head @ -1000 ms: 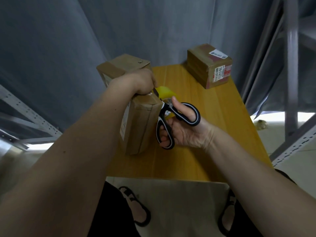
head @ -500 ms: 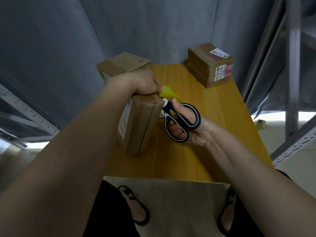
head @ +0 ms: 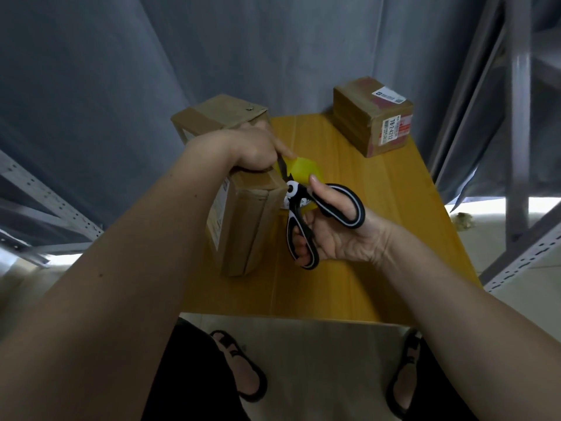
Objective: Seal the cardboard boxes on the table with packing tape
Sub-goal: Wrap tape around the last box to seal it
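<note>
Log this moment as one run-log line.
stage: cutting tape | left hand: presses near box | right hand: holds scissors at yellow tape roll

near box (head: 246, 226) left on table (head: 379, 268) | scissors (head: 306, 214) right of it | labelled box (head: 373, 117) far right

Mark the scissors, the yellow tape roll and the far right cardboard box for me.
scissors (head: 303, 208): head view, on the black handle just below the pivot.
yellow tape roll (head: 303, 170): head view, on its yellow side.
far right cardboard box (head: 355, 123): head view, on its left face.
</note>
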Motion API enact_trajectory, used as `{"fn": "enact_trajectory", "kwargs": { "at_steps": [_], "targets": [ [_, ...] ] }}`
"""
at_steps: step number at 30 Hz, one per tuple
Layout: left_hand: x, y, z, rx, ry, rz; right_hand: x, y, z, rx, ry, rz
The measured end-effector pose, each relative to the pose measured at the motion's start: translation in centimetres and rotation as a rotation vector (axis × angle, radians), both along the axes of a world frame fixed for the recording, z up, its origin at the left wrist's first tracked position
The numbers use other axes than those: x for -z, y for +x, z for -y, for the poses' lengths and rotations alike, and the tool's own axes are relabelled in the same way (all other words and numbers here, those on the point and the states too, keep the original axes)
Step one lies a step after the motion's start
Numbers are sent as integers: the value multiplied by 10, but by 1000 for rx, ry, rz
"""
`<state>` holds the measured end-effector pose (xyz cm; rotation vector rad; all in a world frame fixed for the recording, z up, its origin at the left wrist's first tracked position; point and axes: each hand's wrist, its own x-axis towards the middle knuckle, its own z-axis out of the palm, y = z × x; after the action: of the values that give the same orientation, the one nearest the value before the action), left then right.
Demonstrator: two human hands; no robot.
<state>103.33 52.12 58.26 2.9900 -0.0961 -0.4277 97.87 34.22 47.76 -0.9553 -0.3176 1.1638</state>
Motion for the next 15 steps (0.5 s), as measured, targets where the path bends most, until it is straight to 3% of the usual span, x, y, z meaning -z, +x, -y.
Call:
{"fn": "enact_trajectory", "kwargs": {
  "at_steps": [4,9,15],
  "targets": [
    [7,4,0,-29,93,-39,-1,1,1,-43,-7,0],
    [13,14,-6,-277,-29,1,-2,6,10,-35,-63,15],
    [15,16,-4,-272,24,6,9,9,23,-42,-67,-24]
  ]
}}
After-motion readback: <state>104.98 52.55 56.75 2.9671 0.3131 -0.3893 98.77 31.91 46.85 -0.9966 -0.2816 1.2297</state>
